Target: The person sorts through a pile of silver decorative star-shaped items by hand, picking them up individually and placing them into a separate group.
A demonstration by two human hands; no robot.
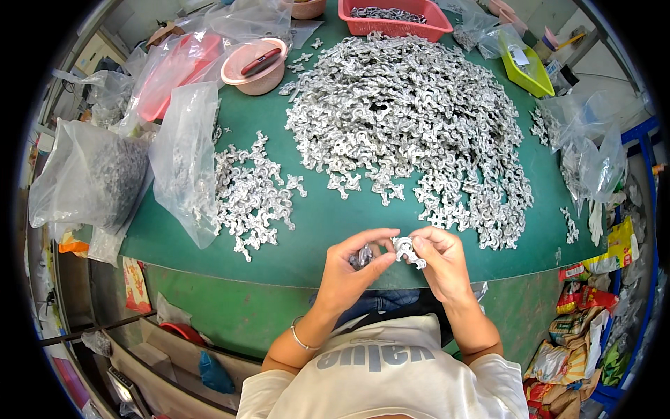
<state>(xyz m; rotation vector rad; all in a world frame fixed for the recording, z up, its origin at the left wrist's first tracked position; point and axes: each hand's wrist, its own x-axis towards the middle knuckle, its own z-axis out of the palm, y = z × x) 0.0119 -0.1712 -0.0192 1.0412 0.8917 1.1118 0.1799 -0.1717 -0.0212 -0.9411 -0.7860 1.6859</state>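
Close to the table's front edge, my two hands meet. Between the thumb and fingers of my right hand (pixel 447 265) is a silver metal casting (pixel 406 251) with a curved, lobed outline. My left hand (pixel 352 276) curls around a few small, darker grey metal pieces (pixel 361 257); their exact shape is partly hidden by the fingers. The tips of its thumb and forefinger reach the casting's left side, and I cannot tell whether they touch it. Beyond my hands rises a large pile of similar silver castings (pixel 405 112). A smaller heap of them (pixel 255 192) lies to the left.
On the green table (pixel 314 244), a pink bowl (pixel 255 73) carries a dark red object (pixel 262 63). A red basket (pixel 398 26) of darker metal pieces stands at the back. Clear plastic bags (pixel 185 153) line the left side, a yellow-green basket (pixel 527 70) the far right.
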